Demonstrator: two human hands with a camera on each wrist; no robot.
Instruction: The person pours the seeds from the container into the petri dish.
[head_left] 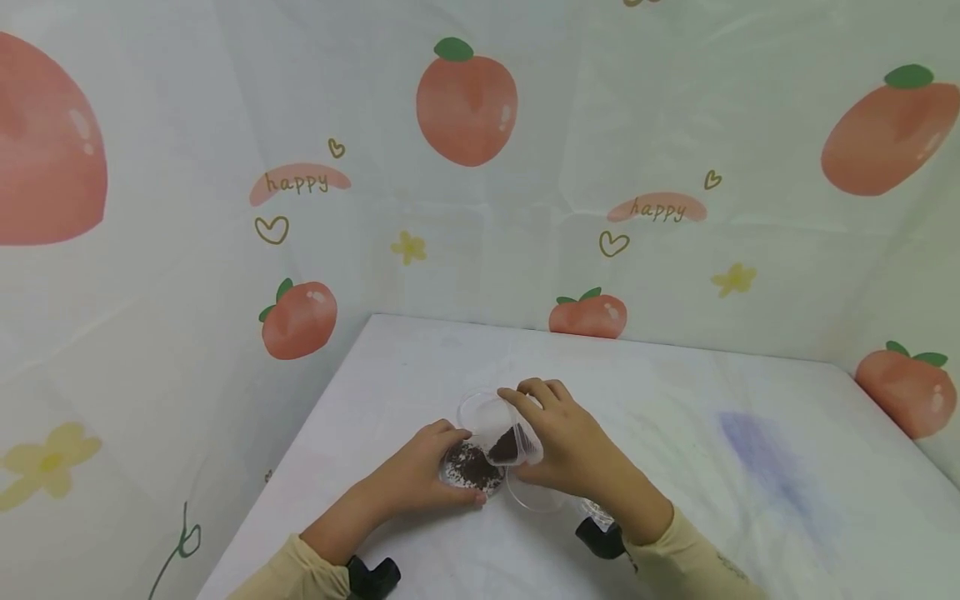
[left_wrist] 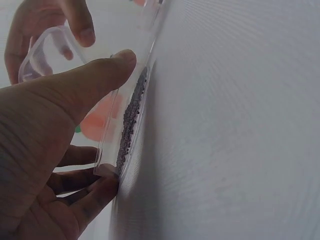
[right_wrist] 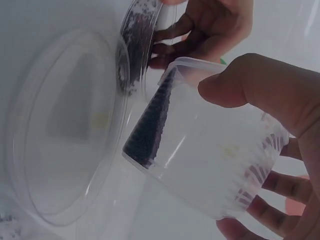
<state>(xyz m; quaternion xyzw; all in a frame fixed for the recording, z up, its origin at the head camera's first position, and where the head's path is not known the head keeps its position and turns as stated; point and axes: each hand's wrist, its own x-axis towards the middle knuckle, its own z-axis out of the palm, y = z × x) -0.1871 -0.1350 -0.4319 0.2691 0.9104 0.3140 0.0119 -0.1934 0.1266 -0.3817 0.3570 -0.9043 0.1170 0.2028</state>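
Note:
My left hand [head_left: 420, 471] holds a clear round petri dish [left_wrist: 101, 155] by its sides, thumb on one side and fingers on the other. Dark, crumbly soil [head_left: 474, 468] with white specks is spread inside it, and the dish sits at the white tabletop. My right hand [head_left: 566, 437] grips a clear plastic cup [right_wrist: 205, 145] with a squarish rim. The cup is tilted, its mouth toward the petri dish and its rim overlapping the dish in the head view. More dark soil [right_wrist: 150, 127] lies banked inside the cup near the mouth.
A clear round dish or lid [right_wrist: 65, 175] lies beside the soil dish, under my right hand. Another clear round rim [head_left: 467, 398] shows just behind. Near my right wrist sits a dish with pale specks [head_left: 596, 510], partly hidden. A fruit-printed cloth [head_left: 517, 233] hangs behind the table.

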